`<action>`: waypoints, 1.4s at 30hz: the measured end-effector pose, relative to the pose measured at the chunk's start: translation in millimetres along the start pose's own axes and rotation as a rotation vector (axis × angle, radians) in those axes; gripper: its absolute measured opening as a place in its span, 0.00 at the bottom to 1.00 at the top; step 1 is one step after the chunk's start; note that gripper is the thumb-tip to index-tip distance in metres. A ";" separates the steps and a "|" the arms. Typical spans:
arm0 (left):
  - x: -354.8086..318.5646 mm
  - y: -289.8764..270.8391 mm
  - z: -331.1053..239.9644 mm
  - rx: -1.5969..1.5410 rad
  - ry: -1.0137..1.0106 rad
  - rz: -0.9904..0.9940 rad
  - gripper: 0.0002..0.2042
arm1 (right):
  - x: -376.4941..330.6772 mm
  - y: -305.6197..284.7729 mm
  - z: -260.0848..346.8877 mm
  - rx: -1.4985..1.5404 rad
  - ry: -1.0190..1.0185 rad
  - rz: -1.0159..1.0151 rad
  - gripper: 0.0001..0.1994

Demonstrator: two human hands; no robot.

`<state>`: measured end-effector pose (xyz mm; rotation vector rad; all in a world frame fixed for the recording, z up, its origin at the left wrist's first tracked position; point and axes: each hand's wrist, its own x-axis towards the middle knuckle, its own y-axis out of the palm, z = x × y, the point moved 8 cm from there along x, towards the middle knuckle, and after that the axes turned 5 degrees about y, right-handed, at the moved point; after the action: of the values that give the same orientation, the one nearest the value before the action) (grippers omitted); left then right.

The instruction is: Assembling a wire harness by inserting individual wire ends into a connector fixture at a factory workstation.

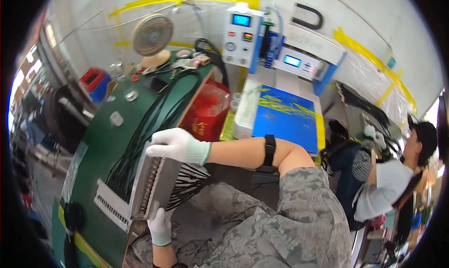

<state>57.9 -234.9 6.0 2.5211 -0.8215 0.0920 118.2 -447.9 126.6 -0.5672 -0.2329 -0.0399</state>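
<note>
A long grey metal fixture (161, 186) with a row of small slots along its face is held tilted at the green table's edge. Black cables (187, 186) fan out from its right side. My right hand (177, 145), in a white glove, is closed round its far end. At the near end, my left hand (160, 227), also gloved, grips the lower corner; some of its fingers are hidden. Just left of it, a second slotted metal fixture (113, 203) lies on the table, with a bundle of black cables (140, 139) running up from it.
The green table (100, 148) carries a beige fan (153, 36), a phone (156, 84) and a tape roll (131, 96). A red bag (206, 111) stands beside it. Beyond is a machine with a blue plate (285, 120). A co-worker (386, 184) sits at the right.
</note>
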 end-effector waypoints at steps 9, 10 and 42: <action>-55.9 -108.6 -42.4 -0.182 0.007 -0.568 0.24 | 144.8 221.7 46.7 -0.213 -0.282 0.432 0.28; -53.7 -106.8 -39.1 -0.199 -0.001 -0.531 0.24 | 151.1 243.6 48.0 -0.315 -0.380 0.435 0.28; -13.2 -166.3 -64.8 0.172 0.074 -0.181 0.26 | -128.8 -310.0 134.5 0.344 -0.262 -0.958 0.22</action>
<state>147.4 -80.8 -10.4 2.7225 -0.5754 0.2018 -66.5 -640.6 370.6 -0.0735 -0.7360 -0.8417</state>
